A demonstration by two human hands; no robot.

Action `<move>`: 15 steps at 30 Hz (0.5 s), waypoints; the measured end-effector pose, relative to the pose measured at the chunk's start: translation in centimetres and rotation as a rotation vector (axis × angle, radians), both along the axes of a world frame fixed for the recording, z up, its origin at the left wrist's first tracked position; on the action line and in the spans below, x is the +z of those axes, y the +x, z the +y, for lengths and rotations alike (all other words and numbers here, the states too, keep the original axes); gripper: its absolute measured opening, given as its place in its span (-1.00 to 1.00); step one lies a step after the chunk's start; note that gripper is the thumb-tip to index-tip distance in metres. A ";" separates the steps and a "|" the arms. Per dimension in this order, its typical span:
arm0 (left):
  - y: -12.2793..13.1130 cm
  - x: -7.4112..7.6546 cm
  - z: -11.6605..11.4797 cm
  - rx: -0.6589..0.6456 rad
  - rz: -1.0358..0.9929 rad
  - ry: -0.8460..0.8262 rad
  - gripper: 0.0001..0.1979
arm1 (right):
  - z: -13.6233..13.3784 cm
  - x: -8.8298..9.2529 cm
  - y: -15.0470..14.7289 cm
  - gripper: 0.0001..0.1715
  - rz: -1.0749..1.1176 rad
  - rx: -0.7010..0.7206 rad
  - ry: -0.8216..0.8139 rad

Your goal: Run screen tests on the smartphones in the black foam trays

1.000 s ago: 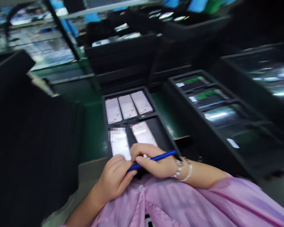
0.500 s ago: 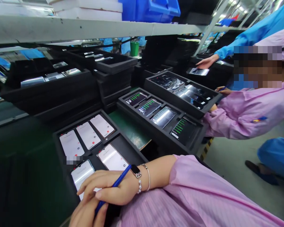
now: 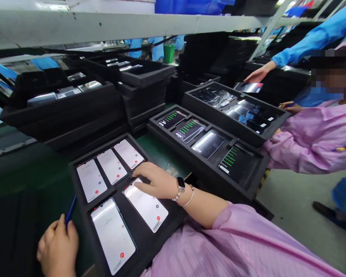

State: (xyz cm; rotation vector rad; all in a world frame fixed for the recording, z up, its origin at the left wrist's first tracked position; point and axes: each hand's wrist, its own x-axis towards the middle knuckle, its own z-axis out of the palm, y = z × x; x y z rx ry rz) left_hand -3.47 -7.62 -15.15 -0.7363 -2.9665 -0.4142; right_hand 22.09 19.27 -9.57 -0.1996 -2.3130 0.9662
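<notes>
My left hand (image 3: 57, 246) is closed around a blue pen (image 3: 70, 209), to the left of a black foam tray (image 3: 115, 196). In that tray lie several phones with lit white screens. My right hand (image 3: 158, 181), with a watch and bracelets at its wrist, is over the upper end of a white-screened phone (image 3: 147, 206). Its thumb and fingers are apart, and it does not grip the phone. Lower left in the tray is a larger-looking white-screened phone (image 3: 112, 234). Three more phones fill the upper row, one of them (image 3: 129, 153) just beyond my fingertips.
Beside it, a second tray (image 3: 187, 148) holds phones, some showing green bars. A third tray (image 3: 259, 134) stands behind. Stacked black trays (image 3: 69, 115) rise at the back left under a white shelf beam (image 3: 103, 29). At right, another person's hand (image 3: 259, 73) holds a phone.
My hands have moved apart. The left has gone left with the pen; the right has let go of the pen and moved up over the tray. The view has shifted slightly.
</notes>
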 end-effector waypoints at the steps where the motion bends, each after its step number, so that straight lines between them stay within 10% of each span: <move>1: 0.2 -0.1 0.1 0.026 -0.027 -0.016 -0.29 | 0.4 -0.2 0.1 -0.82 0.008 -0.025 -0.009; 10: -0.8 -0.9 -0.6 0.000 -0.052 -0.023 -0.40 | 1.1 -1.9 -0.4 -0.92 -0.037 -0.051 -0.052; 15: 0.8 -0.6 -0.6 -0.005 0.089 0.332 -0.50 | 1.5 -2.2 -0.4 -0.93 -0.100 -0.071 -0.058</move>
